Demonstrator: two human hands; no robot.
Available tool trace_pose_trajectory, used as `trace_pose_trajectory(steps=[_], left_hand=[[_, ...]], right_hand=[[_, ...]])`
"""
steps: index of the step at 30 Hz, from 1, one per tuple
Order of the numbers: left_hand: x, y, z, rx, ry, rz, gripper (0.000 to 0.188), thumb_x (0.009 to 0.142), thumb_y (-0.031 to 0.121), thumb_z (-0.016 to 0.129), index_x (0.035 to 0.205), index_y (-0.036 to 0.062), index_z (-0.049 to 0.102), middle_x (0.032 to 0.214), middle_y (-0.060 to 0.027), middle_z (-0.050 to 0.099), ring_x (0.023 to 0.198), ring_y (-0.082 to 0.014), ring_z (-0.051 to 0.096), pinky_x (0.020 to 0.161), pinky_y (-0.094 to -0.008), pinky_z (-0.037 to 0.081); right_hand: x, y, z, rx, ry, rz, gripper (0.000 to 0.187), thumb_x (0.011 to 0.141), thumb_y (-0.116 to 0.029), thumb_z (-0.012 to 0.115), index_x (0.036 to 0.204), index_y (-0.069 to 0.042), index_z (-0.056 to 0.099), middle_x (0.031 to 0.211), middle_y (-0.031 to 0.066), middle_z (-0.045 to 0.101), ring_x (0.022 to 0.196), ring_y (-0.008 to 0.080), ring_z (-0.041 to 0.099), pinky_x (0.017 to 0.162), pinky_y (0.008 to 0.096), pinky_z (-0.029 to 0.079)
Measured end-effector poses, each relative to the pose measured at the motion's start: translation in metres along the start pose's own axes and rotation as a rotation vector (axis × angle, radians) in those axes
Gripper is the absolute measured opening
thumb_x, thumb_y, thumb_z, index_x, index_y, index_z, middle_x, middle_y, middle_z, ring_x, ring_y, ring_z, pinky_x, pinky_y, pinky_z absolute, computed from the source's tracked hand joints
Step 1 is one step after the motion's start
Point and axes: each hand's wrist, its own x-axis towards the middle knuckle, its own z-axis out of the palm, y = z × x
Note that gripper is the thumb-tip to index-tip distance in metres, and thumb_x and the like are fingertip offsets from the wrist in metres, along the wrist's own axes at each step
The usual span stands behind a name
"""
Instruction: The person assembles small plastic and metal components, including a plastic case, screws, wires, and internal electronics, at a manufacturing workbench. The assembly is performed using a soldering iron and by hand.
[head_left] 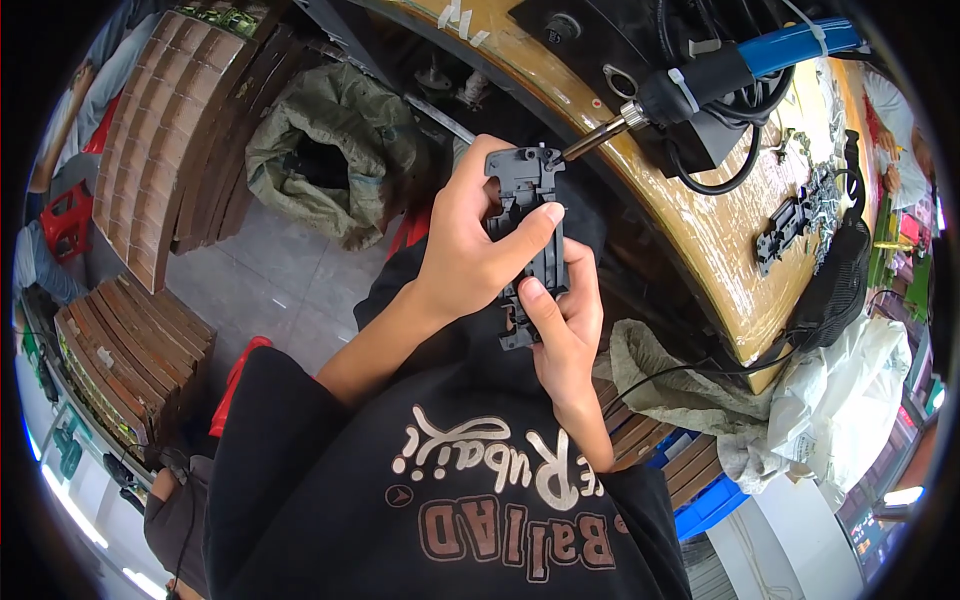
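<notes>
Both of my hands hold a long black moulded plastic part [524,172] above my lap. My left hand [470,245] is closed round its upper half, thumb lying across the face. My right hand [570,345] grips the lower half from the right, its thumb pressed on the front. The part's upper right corner meets, or nearly meets, the tip of a metal-nosed tool [600,135] with a black body and blue sleeve; contact cannot be told. Fingers hide the back and middle of the part.
The tool hangs over a film-covered wooden bench [690,260], where black plastic pieces [785,230] and cables lie. Left stand stacked cardboard dividers [180,110], an open woven sack [340,150] and more cardboard [140,360]. A white bag [850,390] and blue bin [710,512] are lower right; other people sit nearby.
</notes>
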Motion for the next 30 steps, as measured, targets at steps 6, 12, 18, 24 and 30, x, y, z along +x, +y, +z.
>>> trace_pose_trajectory(steps=[6, 12, 18, 24, 30], left_hand=[[-0.001, -0.002, 0.0, -0.036, -0.005, -0.004, 0.023, 0.075, 0.002, 0.059, 0.092, 0.0004, 0.043, 0.074, -0.0011, 0.048, 0.066, -0.004, 0.045, 0.056, -0.0187, 0.038], [-0.004, -0.003, 0.0, 0.006, -0.003, -0.002, 0.024, 0.075, 0.002, 0.059, 0.093, 0.0001, 0.043, 0.074, -0.0012, 0.048, 0.066, -0.0039, 0.044, 0.056, -0.019, 0.038], [-0.006, -0.005, -0.001, 0.014, 0.0, 0.0, 0.025, 0.075, 0.003, 0.059, 0.094, -0.0001, 0.043, 0.074, -0.0013, 0.049, 0.066, -0.004, 0.045, 0.057, -0.0191, 0.039], [-0.008, -0.003, 0.001, 0.018, -0.014, 0.002, 0.025, 0.075, 0.002, 0.059, 0.094, -0.0005, 0.043, 0.075, -0.0016, 0.049, 0.066, -0.004, 0.045, 0.056, -0.019, 0.039], [-0.007, -0.012, 0.004, 0.009, -0.014, -0.005, 0.024, 0.076, 0.003, 0.059, 0.094, 0.0008, 0.044, 0.078, -0.0006, 0.049, 0.069, -0.0041, 0.045, 0.06, -0.02, 0.04]], right_hand=[[0.0, 0.002, -0.001, 0.003, 0.007, 0.009, 0.032, 0.085, -0.008, 0.053, 0.111, 0.0, 0.036, 0.087, 0.002, 0.05, 0.064, 0.0002, 0.044, 0.053, 0.0134, 0.034], [0.001, 0.005, -0.004, -0.016, -0.023, -0.005, 0.032, 0.085, -0.008, 0.053, 0.111, 0.001, 0.036, 0.087, 0.0017, 0.049, 0.067, 0.0009, 0.045, 0.056, 0.014, 0.036], [0.001, 0.008, -0.008, -0.039, -0.04, -0.008, 0.032, 0.085, -0.008, 0.053, 0.111, 0.001, 0.037, 0.088, 0.0018, 0.048, 0.069, 0.0013, 0.045, 0.058, 0.0143, 0.037], [-0.003, 0.008, -0.01, -0.024, -0.045, -0.024, 0.032, 0.085, -0.008, 0.054, 0.111, 0.001, 0.037, 0.088, 0.0016, 0.048, 0.069, 0.0013, 0.045, 0.057, 0.0142, 0.036], [0.0, 0.006, -0.013, -0.049, -0.033, -0.013, 0.03, 0.085, -0.007, 0.053, 0.11, -0.002, 0.037, 0.085, 0.0009, 0.048, 0.066, 0.0009, 0.045, 0.055, 0.0148, 0.036]])
